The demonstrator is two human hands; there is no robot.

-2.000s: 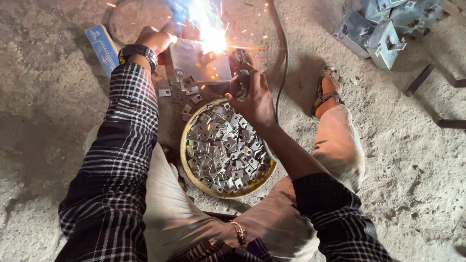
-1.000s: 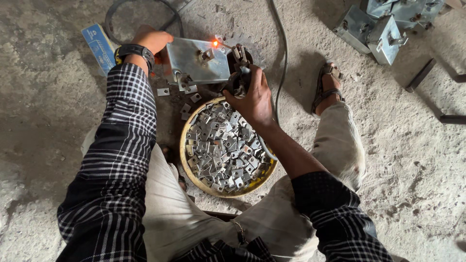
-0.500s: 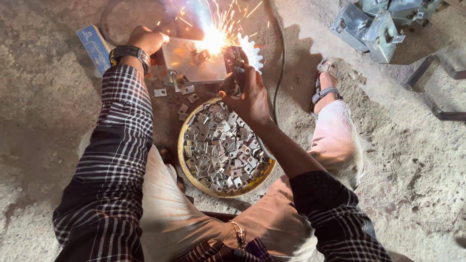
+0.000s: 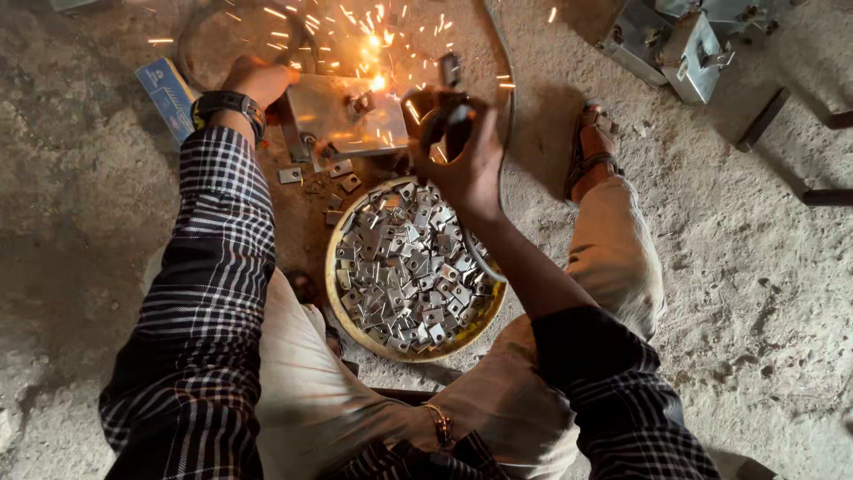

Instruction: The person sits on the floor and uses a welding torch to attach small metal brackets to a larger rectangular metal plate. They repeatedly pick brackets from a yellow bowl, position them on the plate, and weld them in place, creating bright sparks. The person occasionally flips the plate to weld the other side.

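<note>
My right hand (image 4: 464,153) is shut on a dark welding holder (image 4: 449,93), its tip close to a glowing spot with flying sparks (image 4: 380,82) on a small metal plate (image 4: 342,116). My left hand (image 4: 259,82), with a black wristwatch, rests on the plate's left edge and holds it down. Below the plate stands a round yellow-rimmed pan (image 4: 340,302) full of several small square metal pieces (image 4: 404,267). A few loose pieces (image 4: 290,175) lie on the ground between plate and pan.
A blue flat box (image 4: 169,96) lies left of my left hand. A black cable (image 4: 506,98) runs up past the holder. Grey metal brackets (image 4: 684,40) sit at the top right, with dark bars (image 4: 826,196) beside them. My sandalled foot (image 4: 593,151) rests on sandy concrete.
The bright arc has faded to a small glowing spot with scattered sparks. My right hand with the holder has drawn slightly away from the plate. The left hand stays on the plate.
</note>
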